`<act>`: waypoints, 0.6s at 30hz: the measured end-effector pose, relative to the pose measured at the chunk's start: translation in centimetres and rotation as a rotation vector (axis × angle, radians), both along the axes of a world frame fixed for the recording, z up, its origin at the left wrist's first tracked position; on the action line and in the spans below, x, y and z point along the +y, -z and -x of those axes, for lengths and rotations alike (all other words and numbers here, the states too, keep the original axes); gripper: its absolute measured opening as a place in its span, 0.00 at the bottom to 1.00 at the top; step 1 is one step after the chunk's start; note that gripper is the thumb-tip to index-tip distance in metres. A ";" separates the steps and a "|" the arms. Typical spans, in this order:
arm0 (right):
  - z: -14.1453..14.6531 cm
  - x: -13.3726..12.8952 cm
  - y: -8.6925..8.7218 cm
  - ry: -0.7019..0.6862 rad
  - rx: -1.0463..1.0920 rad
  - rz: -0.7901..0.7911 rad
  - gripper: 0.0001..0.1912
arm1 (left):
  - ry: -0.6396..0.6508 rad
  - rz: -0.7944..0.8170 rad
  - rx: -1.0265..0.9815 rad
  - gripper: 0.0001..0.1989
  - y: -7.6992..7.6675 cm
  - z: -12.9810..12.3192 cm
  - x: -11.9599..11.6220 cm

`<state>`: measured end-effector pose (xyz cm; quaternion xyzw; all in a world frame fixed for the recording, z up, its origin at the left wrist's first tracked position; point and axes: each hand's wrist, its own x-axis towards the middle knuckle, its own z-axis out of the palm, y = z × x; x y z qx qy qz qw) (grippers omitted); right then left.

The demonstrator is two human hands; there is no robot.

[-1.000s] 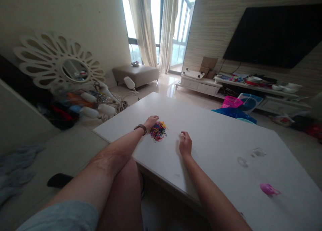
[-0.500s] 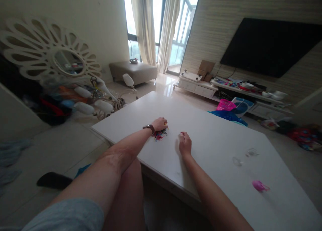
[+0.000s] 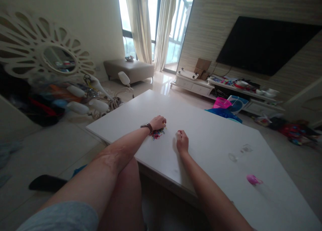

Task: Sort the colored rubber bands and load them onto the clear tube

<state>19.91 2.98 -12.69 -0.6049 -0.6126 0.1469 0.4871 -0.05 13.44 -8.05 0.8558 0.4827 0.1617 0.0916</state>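
Note:
My left hand (image 3: 158,123), with a dark-strapped watch (image 3: 147,126) at its wrist, is above the far edge of a small pile of coloured paper clips (image 3: 156,134) on the table. Its fingers are curled together, and a bit of yellow shows below the fingertips; what they grip is too small to make out. My right hand (image 3: 182,142) rests on the tabletop to the right of the pile, closed in a fist-like pinch. Something small, reddish and pale, shows at its thumb and fingertips, mostly hidden.
The white table (image 3: 211,147) carries a pink container with a loop (image 3: 253,179), a clear round piece (image 3: 232,156) and a clear box-like piece (image 3: 246,148) at right. Beyond its right edge are a pink basket (image 3: 221,103) and blue plastic (image 3: 222,114). White lamp shades (image 3: 77,107) lie on the left.
The whole view has shifted slightly, so everything appears a little further left. Both hands stay near the same places on the table; the left fingers have moved slightly.

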 end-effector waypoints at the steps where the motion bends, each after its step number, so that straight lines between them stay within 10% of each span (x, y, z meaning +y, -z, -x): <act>1: 0.0 0.0 0.0 0.001 -0.001 0.000 0.16 | 0.007 -0.005 0.005 0.15 -0.1 -0.1 -0.1; 18: 0.1 0.1 0.0 0.000 -0.007 0.008 0.14 | 0.034 -0.047 0.064 0.14 -0.1 -1.0 0.1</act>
